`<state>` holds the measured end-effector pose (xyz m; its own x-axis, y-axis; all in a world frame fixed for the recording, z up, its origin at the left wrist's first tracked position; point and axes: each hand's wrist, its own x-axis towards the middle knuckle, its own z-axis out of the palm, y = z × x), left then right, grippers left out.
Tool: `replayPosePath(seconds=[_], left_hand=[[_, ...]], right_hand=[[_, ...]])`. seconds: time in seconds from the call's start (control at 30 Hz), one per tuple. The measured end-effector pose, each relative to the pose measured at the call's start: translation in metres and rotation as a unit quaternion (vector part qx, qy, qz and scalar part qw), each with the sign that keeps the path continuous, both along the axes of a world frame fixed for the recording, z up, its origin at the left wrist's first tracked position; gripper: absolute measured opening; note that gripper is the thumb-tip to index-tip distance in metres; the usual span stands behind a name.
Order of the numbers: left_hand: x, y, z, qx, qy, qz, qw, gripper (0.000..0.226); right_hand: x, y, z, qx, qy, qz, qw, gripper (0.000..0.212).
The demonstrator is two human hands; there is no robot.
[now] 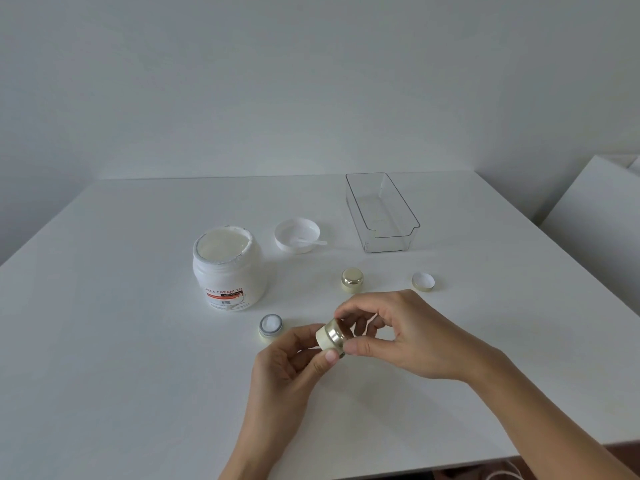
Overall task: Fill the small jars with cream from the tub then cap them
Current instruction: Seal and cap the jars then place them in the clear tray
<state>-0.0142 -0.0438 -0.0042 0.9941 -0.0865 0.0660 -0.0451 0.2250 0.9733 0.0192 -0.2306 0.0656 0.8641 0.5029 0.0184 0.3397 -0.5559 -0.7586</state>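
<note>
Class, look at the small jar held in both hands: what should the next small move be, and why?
Probably finish twisting the gold cap tight. The left hand holds the small jar by its cream base while the right hand pinches the cap, so capping looks under way. Afterwards, the open filled jar and the loose cap on the table await.

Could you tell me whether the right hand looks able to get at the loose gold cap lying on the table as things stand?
Probably not straight away: the loose gold cap lies unobstructed just beyond the right hand, but that hand grips the small jar together with the left hand.
</note>
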Motion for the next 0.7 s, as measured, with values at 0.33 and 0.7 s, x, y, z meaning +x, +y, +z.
replayPosePath(seconds=[0.33, 0.7], left_hand=[[-0.002, 0.001, 0.005, -0.006, 0.023, -0.003, 1.0, 0.023], [-0.002, 0.001, 0.0, -0.006, -0.002, -0.006, 1.0, 0.034]], right_hand=[[0.001, 0.001, -0.001, 0.006, -0.035, 0.03, 0.999, 0.029], [0.001, 0.009, -0.007, -0.018, 0.0, -0.069, 0.997, 0.043]])
